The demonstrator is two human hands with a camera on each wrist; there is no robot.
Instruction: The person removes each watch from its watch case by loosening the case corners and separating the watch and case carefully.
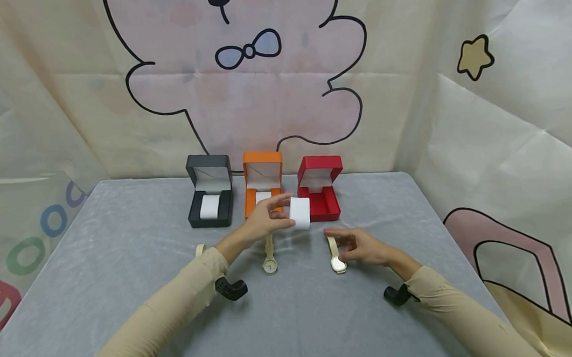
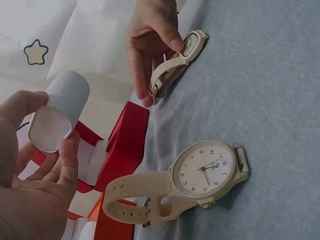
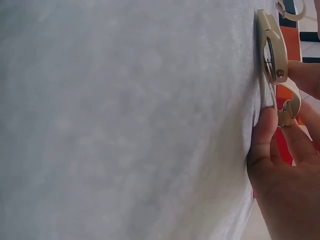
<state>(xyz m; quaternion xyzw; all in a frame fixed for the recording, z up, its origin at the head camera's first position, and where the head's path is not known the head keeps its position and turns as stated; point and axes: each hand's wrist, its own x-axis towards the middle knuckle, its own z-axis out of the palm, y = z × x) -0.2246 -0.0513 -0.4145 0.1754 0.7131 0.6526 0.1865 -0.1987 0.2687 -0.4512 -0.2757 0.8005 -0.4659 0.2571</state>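
Note:
My left hand (image 1: 264, 218) pinches a white watch cushion (image 1: 300, 214) between thumb and fingers, lifted in front of the open red box (image 1: 324, 206). In the left wrist view the rounded end of the cushion faces the camera. On the table at the right lies a cream wristwatch (image 1: 338, 264), its strap looped. My right hand (image 1: 366, 247) grips this watch, thumb at the case and fingers at the strap end. Another cream wristwatch (image 2: 205, 169), with a round numbered dial, lies between the hands. Part of a further cream strap (image 1: 200, 250) shows behind my left sleeve.
At the back of the grey-covered table (image 1: 298, 318) stand a dark grey box (image 1: 208, 162) and an orange box (image 1: 262, 157), lids raised, each with a white cushion inside. The red box beside them shows its red inside. A printed curtain (image 1: 282, 108) hangs behind.

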